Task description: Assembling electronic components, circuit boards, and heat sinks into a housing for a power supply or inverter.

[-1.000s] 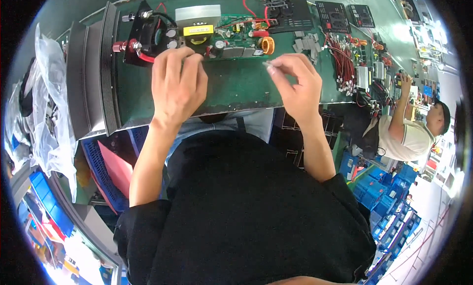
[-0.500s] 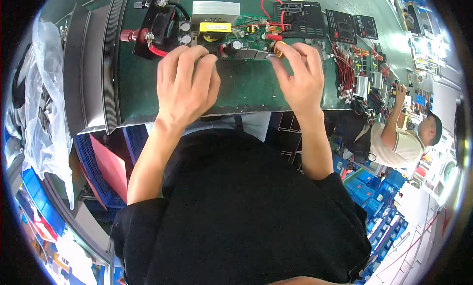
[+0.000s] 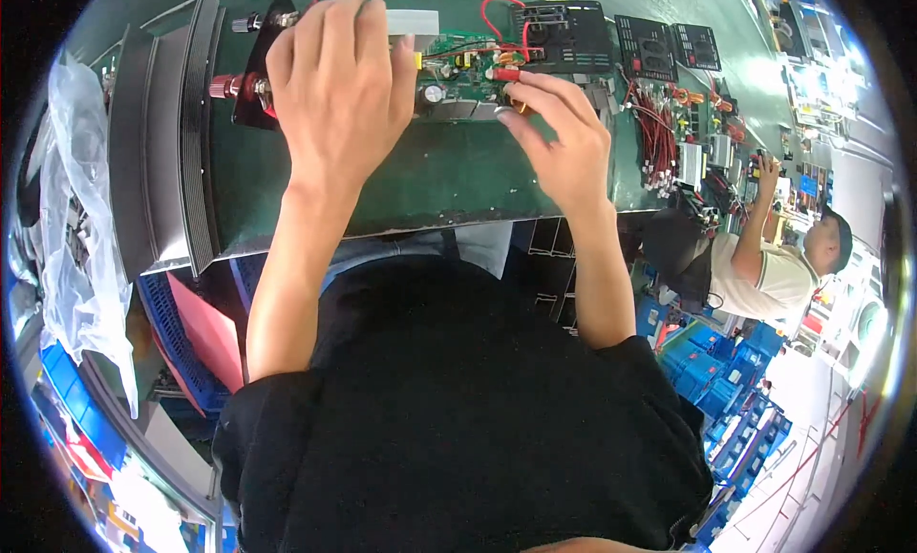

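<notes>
A green circuit board (image 3: 458, 71) with capacitors, a coil and red wires lies on the green bench (image 3: 430, 185). My left hand (image 3: 339, 85) rests palm down over the board's left part, fingers together, next to a black end panel with red and silver terminals (image 3: 250, 80). My right hand (image 3: 564, 138) reaches onto the board's right part, its fingertips pinched at a red wire end (image 3: 504, 74) beside an orange coil. What lies under my left palm is hidden.
Grey metal housings (image 3: 158, 142) stand at the left of the bench, clear plastic bags (image 3: 76, 209) beyond them. Black vented panels (image 3: 650, 47) and bundles of red wires (image 3: 654, 133) lie to the right. Another person (image 3: 774, 266) works at the right. Blue bins (image 3: 726, 381) sit below.
Both my hands have moved farther away from me up the board. My left hand now covers the board's left components; my right hand has gone from the bench surface to the red wire.
</notes>
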`<state>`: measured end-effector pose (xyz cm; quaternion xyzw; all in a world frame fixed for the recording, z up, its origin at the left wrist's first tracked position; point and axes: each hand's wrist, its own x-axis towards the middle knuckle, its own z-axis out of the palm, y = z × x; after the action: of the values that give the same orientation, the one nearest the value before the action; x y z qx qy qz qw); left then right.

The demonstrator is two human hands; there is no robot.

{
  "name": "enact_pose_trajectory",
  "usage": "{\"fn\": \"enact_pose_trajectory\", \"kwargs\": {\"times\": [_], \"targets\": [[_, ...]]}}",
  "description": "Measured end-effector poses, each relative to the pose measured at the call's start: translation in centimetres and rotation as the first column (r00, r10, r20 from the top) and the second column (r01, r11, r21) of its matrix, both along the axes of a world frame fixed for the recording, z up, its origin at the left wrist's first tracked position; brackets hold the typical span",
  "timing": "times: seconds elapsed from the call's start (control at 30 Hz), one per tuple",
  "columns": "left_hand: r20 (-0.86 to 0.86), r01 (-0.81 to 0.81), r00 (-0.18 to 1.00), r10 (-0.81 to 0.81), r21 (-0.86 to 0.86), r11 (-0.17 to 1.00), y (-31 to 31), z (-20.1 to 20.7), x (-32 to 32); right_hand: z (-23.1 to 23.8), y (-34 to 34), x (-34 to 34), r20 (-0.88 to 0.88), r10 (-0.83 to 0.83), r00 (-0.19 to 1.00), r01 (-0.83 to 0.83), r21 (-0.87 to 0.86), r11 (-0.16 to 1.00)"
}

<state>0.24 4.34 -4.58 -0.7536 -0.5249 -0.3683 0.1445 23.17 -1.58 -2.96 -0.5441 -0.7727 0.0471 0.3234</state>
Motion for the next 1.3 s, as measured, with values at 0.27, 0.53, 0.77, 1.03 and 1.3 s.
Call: {"fn": "enact_pose_trajectory", "kwargs": {"times": [0.27,0.53,0.77,1.03,1.3], "targets": [[0.063,0.385,0.922,-0.381,-0.061,0.921,-3.6,0.9,4.4,1.1,0.2,0.6,0.089,0.047,0.995,-0.037,-0.114,0.993],[0.098,0.366,0.93,-0.354,-0.144,0.92,-2.6,0.3,5.4,1.5,-0.2,0.5,0.002,0.045,0.999,-0.045,-0.114,0.992],[0.155,0.383,0.921,-0.358,-0.175,0.907,-2.5,0.6,5.8,-0.1,-0.2,0.1,-0.075,-0.007,0.997,0.006,-0.007,1.0],[0.083,0.434,0.9,-0.428,-0.079,0.898,-2.1,0.3,6.5,-0.8,-0.6,0.6,-0.138,-0.005,0.99,0.007,0.012,1.0],[0.134,0.494,0.868,-0.478,-0.154,0.855,-2.2,0.0,6.6,-0.3,-0.2,2.2,-0.258,-0.063,0.964,0.003,-0.224,0.974]]}}
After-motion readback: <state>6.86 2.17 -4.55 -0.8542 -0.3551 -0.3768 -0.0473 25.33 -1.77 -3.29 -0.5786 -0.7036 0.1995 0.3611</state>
